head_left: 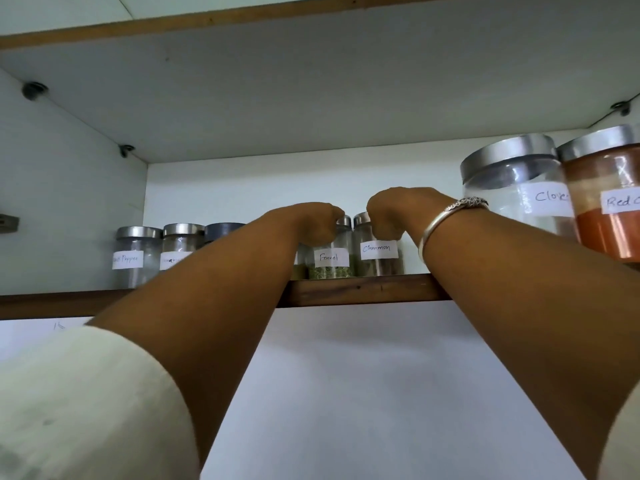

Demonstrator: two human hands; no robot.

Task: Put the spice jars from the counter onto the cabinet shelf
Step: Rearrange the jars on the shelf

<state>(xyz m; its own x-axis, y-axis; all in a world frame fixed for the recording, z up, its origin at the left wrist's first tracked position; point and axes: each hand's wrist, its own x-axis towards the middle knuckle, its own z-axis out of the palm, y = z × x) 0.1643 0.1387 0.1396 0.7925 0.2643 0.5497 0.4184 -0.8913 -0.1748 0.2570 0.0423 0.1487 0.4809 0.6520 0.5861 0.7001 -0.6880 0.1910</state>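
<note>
Both arms reach up to a cabinet shelf (363, 289) with a dark wooden front edge. Small glass spice jars with metal lids stand in a row on it. My left hand (311, 221) is curled over the top of the jar labelled Fennel (330, 263), which holds green seeds. My right hand (391, 211) is curled over the lid of the jar labelled Cinnamon (379, 258). The two jars stand side by side, touching. The fingers are hidden behind the knuckles. Further left stand a jar labelled Pepper (133, 256) and two more small jars (180, 245).
Two large jars with metal lids stand at the right of the shelf: a clear one labelled Cloves (519, 188) and one of red powder (609, 202). The shelf above (311, 91) hangs close overhead. A cabinet wall (69, 202) closes the left side.
</note>
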